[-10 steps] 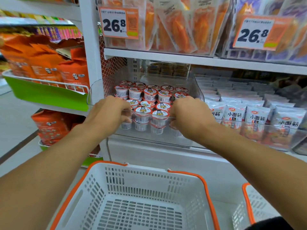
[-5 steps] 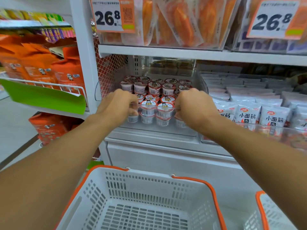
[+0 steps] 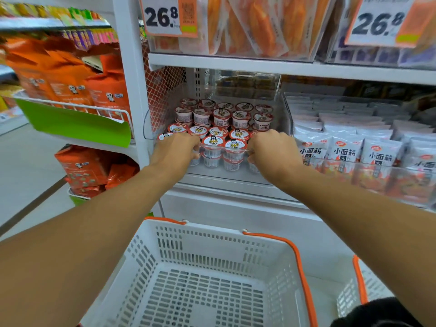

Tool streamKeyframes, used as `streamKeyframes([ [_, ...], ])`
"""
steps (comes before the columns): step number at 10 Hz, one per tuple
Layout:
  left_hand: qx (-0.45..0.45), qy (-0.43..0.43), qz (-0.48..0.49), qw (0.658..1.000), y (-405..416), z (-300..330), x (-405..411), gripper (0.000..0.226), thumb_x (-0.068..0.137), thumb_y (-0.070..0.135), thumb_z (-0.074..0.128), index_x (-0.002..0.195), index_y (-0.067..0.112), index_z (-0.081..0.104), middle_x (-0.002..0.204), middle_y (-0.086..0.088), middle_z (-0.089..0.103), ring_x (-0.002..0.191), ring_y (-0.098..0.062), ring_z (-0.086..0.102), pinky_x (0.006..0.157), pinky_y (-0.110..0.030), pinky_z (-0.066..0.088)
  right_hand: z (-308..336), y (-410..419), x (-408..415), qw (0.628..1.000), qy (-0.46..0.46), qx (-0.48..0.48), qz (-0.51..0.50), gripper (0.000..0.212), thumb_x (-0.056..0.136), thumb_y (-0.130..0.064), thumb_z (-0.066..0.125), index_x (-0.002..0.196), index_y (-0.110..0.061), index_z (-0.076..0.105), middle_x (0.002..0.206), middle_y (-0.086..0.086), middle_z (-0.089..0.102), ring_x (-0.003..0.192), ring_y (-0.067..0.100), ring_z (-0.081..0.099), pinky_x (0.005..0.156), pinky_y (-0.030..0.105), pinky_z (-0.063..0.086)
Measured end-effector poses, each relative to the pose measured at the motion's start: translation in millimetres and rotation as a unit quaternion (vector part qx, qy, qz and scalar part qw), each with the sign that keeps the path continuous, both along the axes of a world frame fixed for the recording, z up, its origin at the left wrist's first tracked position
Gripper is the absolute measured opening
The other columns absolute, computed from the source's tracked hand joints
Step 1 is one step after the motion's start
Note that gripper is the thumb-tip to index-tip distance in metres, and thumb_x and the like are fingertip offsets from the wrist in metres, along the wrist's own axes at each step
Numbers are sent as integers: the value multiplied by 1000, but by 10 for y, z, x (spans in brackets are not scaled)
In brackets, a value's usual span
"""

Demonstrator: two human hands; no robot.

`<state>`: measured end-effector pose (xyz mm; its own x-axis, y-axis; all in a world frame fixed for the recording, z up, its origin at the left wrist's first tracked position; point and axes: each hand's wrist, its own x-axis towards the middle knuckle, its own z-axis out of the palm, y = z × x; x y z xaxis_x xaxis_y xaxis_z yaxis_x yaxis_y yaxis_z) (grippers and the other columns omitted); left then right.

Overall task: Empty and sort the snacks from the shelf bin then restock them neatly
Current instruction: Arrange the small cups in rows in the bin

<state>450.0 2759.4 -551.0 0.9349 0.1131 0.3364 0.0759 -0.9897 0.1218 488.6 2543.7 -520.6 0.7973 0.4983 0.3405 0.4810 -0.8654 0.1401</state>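
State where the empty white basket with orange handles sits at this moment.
In the head view, the white basket sits low and centre, on the floor below the clear bin of snack cups, between the person's forearms.

White metal shelving (image 3: 236, 64) with a white upright post (image 3: 128, 74). Red-and-white mesh side panel (image 3: 162, 90) behind it. Wire rack with green front strip (image 3: 77, 125) on the left. Pale grey floor (image 3: 26, 166), dark stripe across it. Even, flat lighting.
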Motion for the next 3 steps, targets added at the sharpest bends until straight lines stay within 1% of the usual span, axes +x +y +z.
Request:
streamKeyframes([
  [1,-11,22,-6,1000,-51,-6,-139,22,90,3,62,109,16,61,113,-12,64,104,-33,59,73,-36,42,-76,-51,-85,1000,8,-11,0,18,89,-5,61,103,-15,66,93,9,66,82,31,60,63,33,40],
  [2,-90,41,-36,994,-125,69,-332,51,91,16,68,139,19,51,141,-8,55,129,-30,50,102,-39,43,-48,-27,-243,998,55,35,15,21,93,-14,58,114,-15,61,110,10,66,97,32,61,71,37,48],
  [3,-169,38,-97,980,-233,539,-676,33,90,22,72,123,20,65,112,2,70,110,-20,65,97,-38,51,463,-184,-583,984,113,93,106,46,91,-34,67,133,-19,57,131,5,62,118,27,58,94,41,51],
])
